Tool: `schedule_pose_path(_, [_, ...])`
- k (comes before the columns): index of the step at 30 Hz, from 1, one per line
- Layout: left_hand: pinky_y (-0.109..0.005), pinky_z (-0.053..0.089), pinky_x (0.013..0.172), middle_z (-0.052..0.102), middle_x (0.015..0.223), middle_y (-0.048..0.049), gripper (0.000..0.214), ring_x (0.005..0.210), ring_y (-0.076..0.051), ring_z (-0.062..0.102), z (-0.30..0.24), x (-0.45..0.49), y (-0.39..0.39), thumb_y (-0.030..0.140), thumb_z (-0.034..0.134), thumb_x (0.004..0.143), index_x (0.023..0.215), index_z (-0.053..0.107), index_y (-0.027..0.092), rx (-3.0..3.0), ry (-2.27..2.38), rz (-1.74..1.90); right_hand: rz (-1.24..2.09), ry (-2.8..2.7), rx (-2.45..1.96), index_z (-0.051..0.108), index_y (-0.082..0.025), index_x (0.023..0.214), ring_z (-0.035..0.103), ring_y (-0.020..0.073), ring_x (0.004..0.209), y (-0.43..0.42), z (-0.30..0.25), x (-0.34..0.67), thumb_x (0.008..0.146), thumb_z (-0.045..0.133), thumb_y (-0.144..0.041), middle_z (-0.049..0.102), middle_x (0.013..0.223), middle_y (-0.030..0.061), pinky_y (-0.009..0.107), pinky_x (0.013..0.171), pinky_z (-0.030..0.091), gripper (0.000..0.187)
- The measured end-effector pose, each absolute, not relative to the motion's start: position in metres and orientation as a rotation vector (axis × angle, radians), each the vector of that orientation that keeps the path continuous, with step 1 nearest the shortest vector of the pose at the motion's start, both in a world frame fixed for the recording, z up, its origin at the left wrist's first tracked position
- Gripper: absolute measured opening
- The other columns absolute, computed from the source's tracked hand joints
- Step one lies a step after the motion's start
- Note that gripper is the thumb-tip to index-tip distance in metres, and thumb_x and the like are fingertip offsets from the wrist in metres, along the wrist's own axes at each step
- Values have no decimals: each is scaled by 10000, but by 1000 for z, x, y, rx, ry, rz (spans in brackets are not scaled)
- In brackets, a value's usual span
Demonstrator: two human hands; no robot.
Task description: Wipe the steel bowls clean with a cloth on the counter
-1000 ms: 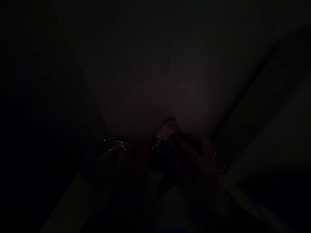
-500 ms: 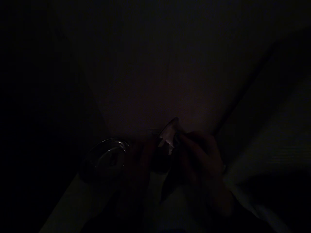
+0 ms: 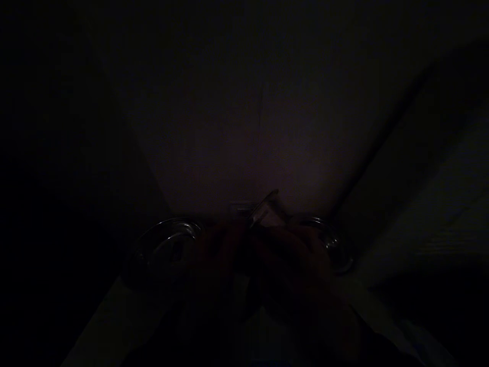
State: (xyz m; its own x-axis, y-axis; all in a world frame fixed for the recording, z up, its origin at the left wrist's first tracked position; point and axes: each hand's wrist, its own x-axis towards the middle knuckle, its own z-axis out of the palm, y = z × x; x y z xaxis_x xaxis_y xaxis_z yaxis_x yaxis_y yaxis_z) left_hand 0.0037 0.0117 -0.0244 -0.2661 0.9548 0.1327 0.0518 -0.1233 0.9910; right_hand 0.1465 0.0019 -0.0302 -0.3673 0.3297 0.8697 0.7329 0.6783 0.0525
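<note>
The scene is very dark. Both hands are close together at the middle of the view. My right hand (image 3: 298, 260) is closed around a clear glass object (image 3: 269, 213), and only its upper edge shows above my fingers. My left hand (image 3: 217, 255) is a dim shape pressed against my right hand. Its fingers and any hold on the glass are hidden in shadow. A round glass bowl (image 3: 164, 250) stands to the left of my left hand, and a second glass bowl (image 3: 330, 243) is partly hidden behind my right hand.
A dim wall (image 3: 244, 127) rises behind the bowls, with a small pale rectangular fitting (image 3: 240, 208) at its foot. A pale counter surface (image 3: 122, 326) runs along the lower left. Dark cloth or shadow fills the right side.
My right hand has moved left and down, covering more of the glass object. The right bowl shows again beyond my hand. My hands are closer together.
</note>
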Motion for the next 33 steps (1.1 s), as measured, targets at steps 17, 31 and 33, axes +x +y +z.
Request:
schedule_pose_path(17, [-269,543,575,716,727,-27,220,694,-204,677,-15,12,0,442,589,738,682,664,243,1159,1404,1425,-438,-1851,-1002,603,-172,1100,551,227,905,11,-30,156,841,530,-178,598,1041,103,383,715,511,270])
schedule_pose_path(31, [-295,550,650,722,884,-64,326,837,-226,680,-29,4,5,507,529,789,864,678,228,1175,1427,1384,-483,-1973,-937,604,-132,1128,525,250,941,4,-31,147,835,567,-192,618,1102,123,407,728,510,301])
schedule_pose_path(33, [-294,549,643,722,870,-62,351,825,-228,682,-29,7,4,527,532,783,870,679,221,1172,1409,1387,-450,-1914,-1011,594,-117,1134,532,246,935,9,-30,152,848,539,-180,609,1088,139,406,731,511,298])
